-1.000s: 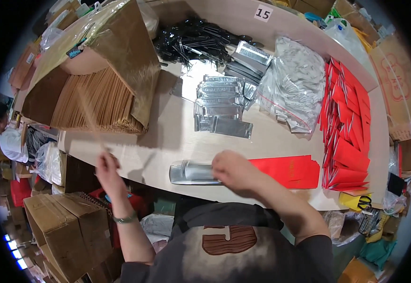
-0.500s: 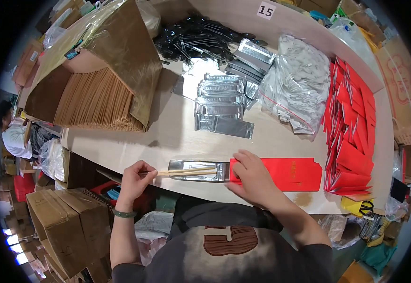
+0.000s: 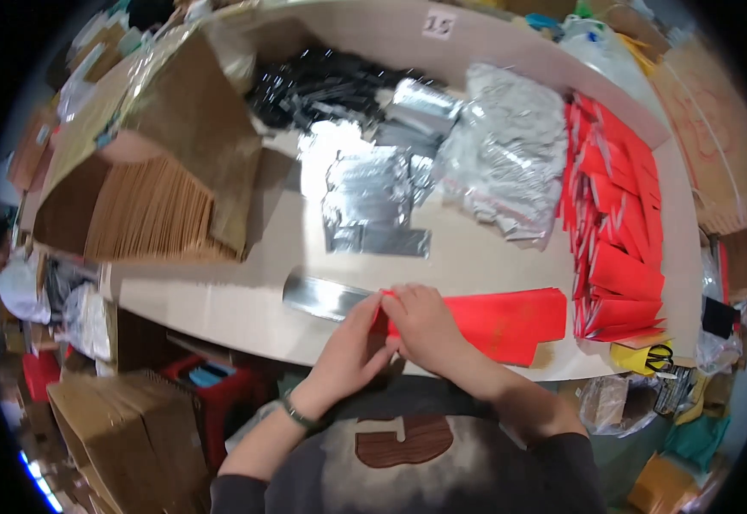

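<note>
Head view, left to right: a box of brown paper sleeves (image 3: 146, 214) is sitting at the far left. The left hand (image 3: 352, 343) and right hand (image 3: 421, 325) are meeting, both pinching the red envelope (image 3: 502, 321) where the silver pouch (image 3: 322, 295) is going in, about halfway inserted by my judgement. Loose silver pouches (image 3: 373, 206) and stacked red envelopes (image 3: 618, 223) are crowding the tabletop (image 3: 219, 300) beyond.

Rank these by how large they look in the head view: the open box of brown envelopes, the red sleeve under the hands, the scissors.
1. Box of brown envelopes, clearly largest.
2. Red sleeve at the table edge, held by the left hand and right hand.
3. Scissors, smallest, though the fisheye rim may shrink them.
</note>
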The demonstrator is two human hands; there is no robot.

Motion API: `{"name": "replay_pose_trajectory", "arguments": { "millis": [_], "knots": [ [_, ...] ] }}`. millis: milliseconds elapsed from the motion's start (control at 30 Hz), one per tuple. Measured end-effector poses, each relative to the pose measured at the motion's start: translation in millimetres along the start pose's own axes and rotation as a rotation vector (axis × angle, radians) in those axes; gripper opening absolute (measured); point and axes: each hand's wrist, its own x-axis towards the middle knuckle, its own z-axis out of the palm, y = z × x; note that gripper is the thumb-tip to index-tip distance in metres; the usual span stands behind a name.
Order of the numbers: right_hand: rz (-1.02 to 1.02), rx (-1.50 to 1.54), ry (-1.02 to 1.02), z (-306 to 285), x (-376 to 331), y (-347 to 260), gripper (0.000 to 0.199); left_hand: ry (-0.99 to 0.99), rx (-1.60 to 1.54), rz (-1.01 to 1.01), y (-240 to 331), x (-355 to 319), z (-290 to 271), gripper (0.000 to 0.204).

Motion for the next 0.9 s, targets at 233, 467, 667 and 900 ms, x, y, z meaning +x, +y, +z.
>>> {"name": "replay_pose_trajectory", "arguments": {
  "millis": [233, 467, 667, 900],
  "knots": [
    [-0.326, -0.076, -0.05, -94.6, 18.1, 13.2, 0.019, 0.138, 0.801, 0.29, -39.4, 17.2, -49.3, 0.034],
    [0.215, -0.451, -0.076, -167.7, -50.7, 105.7, 0.055, -0.175, 0.064, -0.3, -23.4, 4.2, -42.4, 0.042],
    [-0.049, 0.112, -0.405, -44.6, -32.0, 40.0, 0.066, -0.443, -0.225, 0.121, 2.0, 17.5, 32.8, 0.043],
    [0.497, -0.145, -0.306, -28.5, -25.2, 12.5, 0.039, 0.101, 0.483, -0.121, -34.8, -5.6, -9.8, 0.051]
  ]
}}
